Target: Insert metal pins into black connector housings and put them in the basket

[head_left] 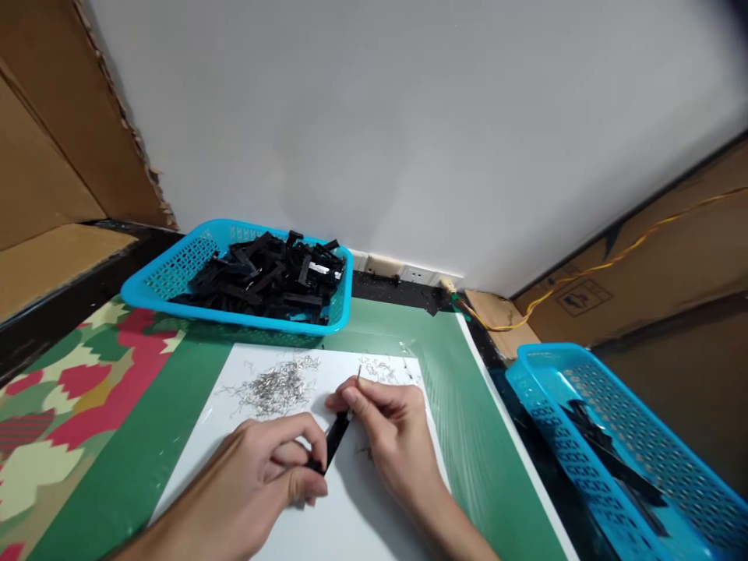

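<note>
Between my two hands a narrow black plastic piece (pixel 337 438) slants over a white sheet (pixel 315 530). My left hand (pixel 272 467) is closed on its near end, thumb and fingers pinching it. At the far end my right hand (pixel 394 432) is also closed, with a thin metal pin (pixel 359 372) poking up from between thumb and fingertips. The fingers hide how the pin meets the black piece. Just beyond my left hand lies a loose pile of small metal pins (pixel 277 387). More thin pins (pixel 382 368) are scattered past my right hand.
A blue basket (pixel 234 313) heaped with black plastic pieces (pixel 269 273) stands at the back left. On the right, a second blue basket (pixel 543 351) holds several long black pieces (pixel 619 460). Wall sockets (pixel 418 274) and a yellow cable (pixel 529 312) are behind the green board (pixel 485 436).
</note>
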Demonstrator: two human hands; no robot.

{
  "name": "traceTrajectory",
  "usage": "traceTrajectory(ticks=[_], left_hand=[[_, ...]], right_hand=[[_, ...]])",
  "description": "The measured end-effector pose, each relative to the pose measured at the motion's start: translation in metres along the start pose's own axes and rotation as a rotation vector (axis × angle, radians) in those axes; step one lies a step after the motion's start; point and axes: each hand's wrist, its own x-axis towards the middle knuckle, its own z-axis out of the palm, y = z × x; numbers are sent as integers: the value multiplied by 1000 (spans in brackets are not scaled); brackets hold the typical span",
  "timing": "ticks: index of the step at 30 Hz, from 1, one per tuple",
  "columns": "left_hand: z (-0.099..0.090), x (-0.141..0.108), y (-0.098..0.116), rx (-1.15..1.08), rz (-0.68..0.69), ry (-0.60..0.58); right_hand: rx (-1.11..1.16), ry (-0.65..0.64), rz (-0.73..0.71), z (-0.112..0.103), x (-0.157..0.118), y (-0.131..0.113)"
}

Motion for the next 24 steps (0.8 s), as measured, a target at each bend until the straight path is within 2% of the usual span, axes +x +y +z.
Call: traceTrajectory(ticks=[9,18,21,24], left_hand=[[-3,1,-5,76,80,-8],[-2,-2,-4,199,134,-10],[-1,-1,-1,248,142,-16],[-1,0,-3,289,151,-18]], right_hand=[[-22,1,-53,4,-1,2],[52,127,-28,17,-3,5],[-20,139,-48,18,-6,5],[11,140,-48,18,-7,3]])
